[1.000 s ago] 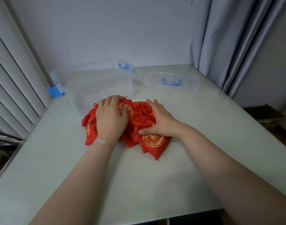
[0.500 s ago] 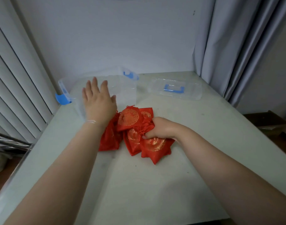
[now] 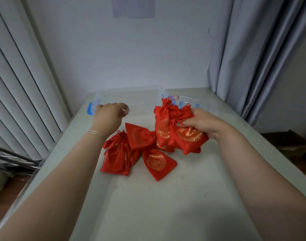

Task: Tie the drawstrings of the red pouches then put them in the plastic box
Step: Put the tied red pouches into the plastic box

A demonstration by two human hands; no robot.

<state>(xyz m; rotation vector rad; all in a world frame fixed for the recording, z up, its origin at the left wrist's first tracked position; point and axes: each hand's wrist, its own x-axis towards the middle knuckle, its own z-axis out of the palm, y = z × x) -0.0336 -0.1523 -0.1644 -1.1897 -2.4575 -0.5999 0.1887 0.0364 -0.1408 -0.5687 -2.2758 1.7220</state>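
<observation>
two red pouches (image 3: 181, 131) with gold round emblems are gripped together in the right hand (image 3: 203, 123), lifted off the tabletop (image 3: 166, 206), with the fingers curled round their gathered necks and the drawstring loops sticking up above the fist. several more red pouches are left lying on the tabletop in a loose heap below and to the left of that bunch: one pouch with its emblem up (image 3: 157, 163) nearest the viewer, a dark bundle of pouches (image 3: 118, 156) at the left, and one more pouch (image 3: 140, 137) laid across the middle. the left hand (image 3: 110, 116) is held out over the near edge of the clear plastic box (image 3: 131, 94), fingers bent loosely downward and nothing held in it; whether the box is touched by it cannot be told, since the hand is blurred. a thin bracelet (image 3: 94, 133) is worn on the left wrist. the plastic box is set at the far end of the tabletop, against the wall, with a blue latch (image 3: 90, 108) seen at its left side. just right of it, partly hidden behind the raised pouches, a clear lid (image 3: 206, 104) with a blue handle is seen. grey curtains (image 3: 253, 58) are hung at the right, and a sheet of paper (image 3: 134, 6) is fixed on the wall.
</observation>
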